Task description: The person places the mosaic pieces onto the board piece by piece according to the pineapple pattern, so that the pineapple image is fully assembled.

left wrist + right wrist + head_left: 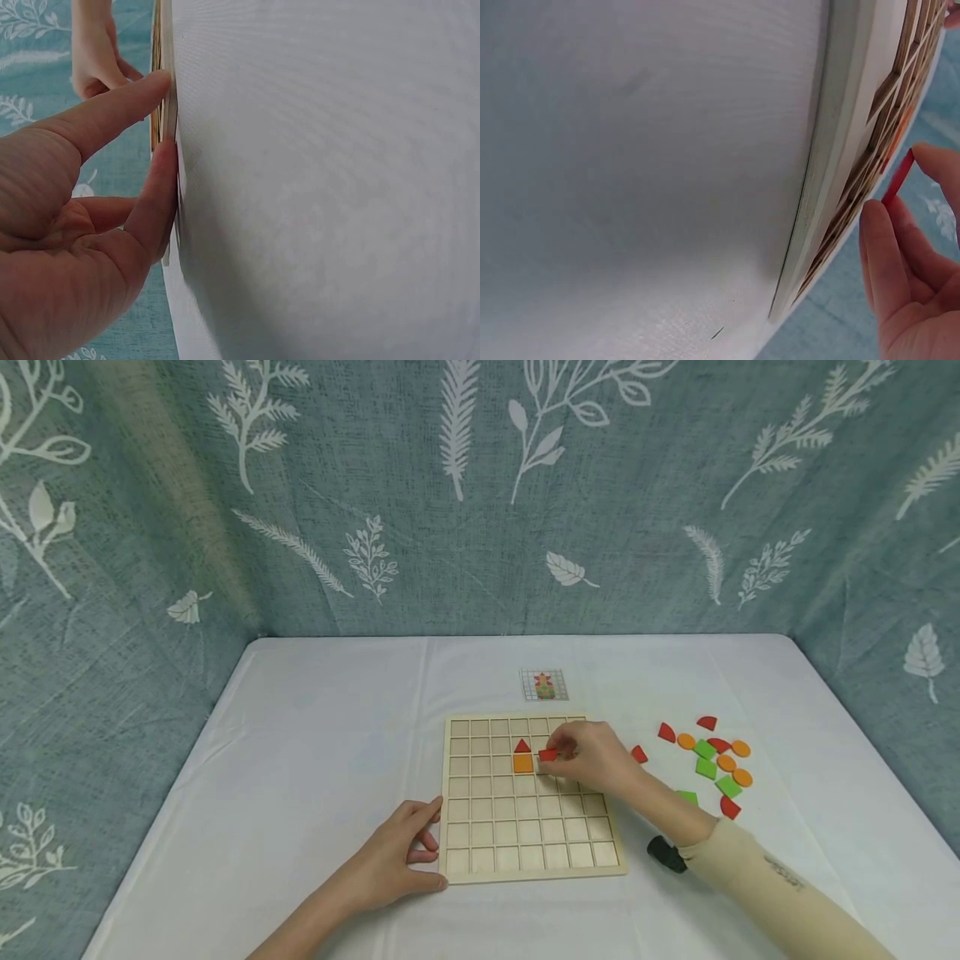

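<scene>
A wooden grid board [536, 878] lies on the white table. Among its cells are a red triangle [522, 746] and, just below it, an orange square [522, 763]. Over the board's upper part, my right hand [592, 756] pinches a small flat red piece [548, 755] just right of these two; its exact shape is partly hidden. The right wrist view shows the red piece [898, 178] edge-on between thumb and fingertips, above the grid. My left hand [390, 864] touches the board's left edge, thumb near the lower corner; in the left wrist view its fingertips meet the rim.
Behind the board lies a small pattern card [545, 685]. To the right are scattered red quarter circles [730, 807], orange discs [742, 777] and green squares [706, 767]. A black object [666, 854] sits by the right forearm. Patterned cloth [480, 568] hangs behind the table.
</scene>
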`<state>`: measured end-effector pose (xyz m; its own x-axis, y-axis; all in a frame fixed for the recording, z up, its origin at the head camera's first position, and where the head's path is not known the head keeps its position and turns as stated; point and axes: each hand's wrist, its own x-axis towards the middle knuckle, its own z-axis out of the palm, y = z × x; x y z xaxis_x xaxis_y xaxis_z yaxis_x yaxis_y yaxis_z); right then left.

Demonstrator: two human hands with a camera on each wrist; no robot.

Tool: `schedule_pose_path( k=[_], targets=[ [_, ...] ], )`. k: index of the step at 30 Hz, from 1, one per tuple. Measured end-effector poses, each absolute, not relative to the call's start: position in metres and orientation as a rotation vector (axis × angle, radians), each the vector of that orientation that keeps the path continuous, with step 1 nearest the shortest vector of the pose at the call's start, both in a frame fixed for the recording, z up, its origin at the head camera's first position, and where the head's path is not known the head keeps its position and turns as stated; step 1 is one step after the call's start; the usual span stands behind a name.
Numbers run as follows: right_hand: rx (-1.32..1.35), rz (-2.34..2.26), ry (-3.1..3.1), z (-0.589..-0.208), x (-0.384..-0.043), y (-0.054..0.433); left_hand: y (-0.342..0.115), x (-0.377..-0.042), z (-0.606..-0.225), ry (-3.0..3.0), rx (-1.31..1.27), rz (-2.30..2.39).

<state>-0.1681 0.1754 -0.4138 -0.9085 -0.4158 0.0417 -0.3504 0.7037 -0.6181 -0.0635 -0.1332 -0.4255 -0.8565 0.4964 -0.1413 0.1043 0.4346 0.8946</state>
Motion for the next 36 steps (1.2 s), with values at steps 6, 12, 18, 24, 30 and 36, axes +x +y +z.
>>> schedule_pose_path(
  k=[6, 12, 18, 24, 30, 36],
  targets=[
    [-0.667, -0.942, 2.784, -0.4149, -0.1690, 0.1703, -0.1342, -0.0631, -0.4239, 2.315, 0.512, 1.401],
    [-0.742, -0.882, 2.836, -0.4154, -0.1682, 0.1666, -0.1345, -0.0632, -0.4232, 2.310, 0.507, 1.405],
    [-0.775, -0.899, 2.832, -0.4173, -0.1677, 0.1652, -0.1338, -0.0632, -0.4243, 2.301, 0.503, 1.412],
    [-0.796, -0.921, 2.804, -0.4182, -0.1677, 0.1650, -0.1345, -0.0630, -0.4252, 2.308, 0.513, 1.408],
    [-0.861, -0.953, 2.795, -0.4194, -0.1677, 0.1691, -0.1348, -0.0629, -0.4248, 2.305, 0.511, 1.412],
    [-0.886, -0.984, 2.785, -0.4195, -0.1685, 0.1747, -0.1349, -0.0634, -0.4243, 2.301, 0.511, 1.409]
  ],
)
